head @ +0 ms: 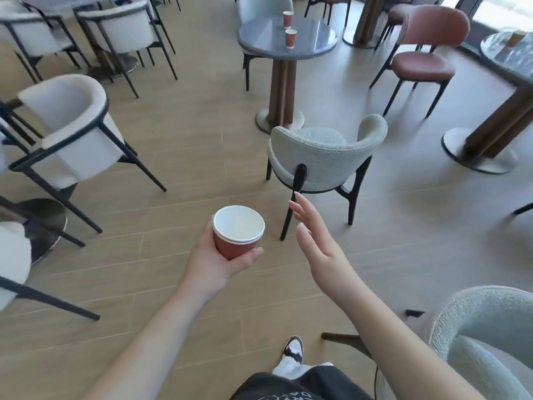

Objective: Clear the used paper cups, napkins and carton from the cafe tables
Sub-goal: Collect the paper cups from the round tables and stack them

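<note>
We hold a stack of red paper cups with white insides (238, 233) in our left hand (222, 261), the grip curled round the lower wall with the thumb on the near side and the fingers wrapped under and behind. Two white rims show one just above the other, so we take it for at least two cups nested; the inside of the top one looks bare. The stack is upright and carried over the tan wood-plank floor (178, 157), well apart from any worktop.

Our right hand (314, 238) hangs in the air just beside the stack, its grip loose and holding nothing, the fingers straight and slightly spread, pointing forward.

Ahead stands a round grey stone-topped worktop on a brown pedestal (314, 39). On it stand two more red paper cups, both upright: the nearer cup (290, 38) near the middle, the farther cup (287, 18) close to the far edge. They stand near each other but not touching.

Between us and that worktop is a pale green upholstered chair with dark legs (323, 160), its back towards us. A rust-red padded chair (424, 53) stands to the right of the worktop. At the far right edge a second round worktop (504, 53) carries something reddish, too blurred to tell. White armchairs with black frames (69, 131) fill the left side.
</note>
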`<state>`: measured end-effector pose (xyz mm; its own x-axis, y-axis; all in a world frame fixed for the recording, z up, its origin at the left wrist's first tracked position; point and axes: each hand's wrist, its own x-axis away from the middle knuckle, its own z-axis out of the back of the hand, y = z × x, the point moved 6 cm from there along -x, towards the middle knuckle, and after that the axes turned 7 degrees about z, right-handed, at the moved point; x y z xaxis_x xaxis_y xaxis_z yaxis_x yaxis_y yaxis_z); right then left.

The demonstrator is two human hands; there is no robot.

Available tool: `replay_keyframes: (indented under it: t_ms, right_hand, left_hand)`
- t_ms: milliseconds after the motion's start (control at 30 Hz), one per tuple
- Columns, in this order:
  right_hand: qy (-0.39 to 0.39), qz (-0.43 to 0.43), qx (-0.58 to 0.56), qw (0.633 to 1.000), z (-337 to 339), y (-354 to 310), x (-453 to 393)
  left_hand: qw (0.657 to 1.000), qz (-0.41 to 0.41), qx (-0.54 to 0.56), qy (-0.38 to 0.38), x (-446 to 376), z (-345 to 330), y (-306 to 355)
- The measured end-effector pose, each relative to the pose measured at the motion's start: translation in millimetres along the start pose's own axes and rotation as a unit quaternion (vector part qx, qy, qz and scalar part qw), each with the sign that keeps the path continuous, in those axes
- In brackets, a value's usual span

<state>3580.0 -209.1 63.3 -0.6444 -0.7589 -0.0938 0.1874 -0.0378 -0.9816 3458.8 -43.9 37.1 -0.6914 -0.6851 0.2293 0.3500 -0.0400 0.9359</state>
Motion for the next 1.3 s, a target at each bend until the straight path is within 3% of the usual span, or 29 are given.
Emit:
replay_keyframes:
  t_ms: [267,567,900,1300]
  right_hand:
    - [-0.038,0.0,-0.015,0.999,19.8,10.0,-107.8]
    - [-0.078,0.019,-0.018,0.997,-38.7,23.2,-238.5]
    - [-0.033,0.025,-0.015,0.999,-98.9,22.6,-403.5]
    - [-0.014,0.016,-0.015,1.0,-71.9,67.4,-575.1]
  left_hand:
    - [0.999,0.027,0.021,0.025,-85.0,-4.8,18.2]
    - [0.997,0.038,0.019,0.072,-196.9,54.4,9.3]
    - [0.998,0.025,0.012,0.063,-359.4,137.3,25.5]
    - [0.999,-0.008,0.003,0.05,-545.5,126.2,81.0]
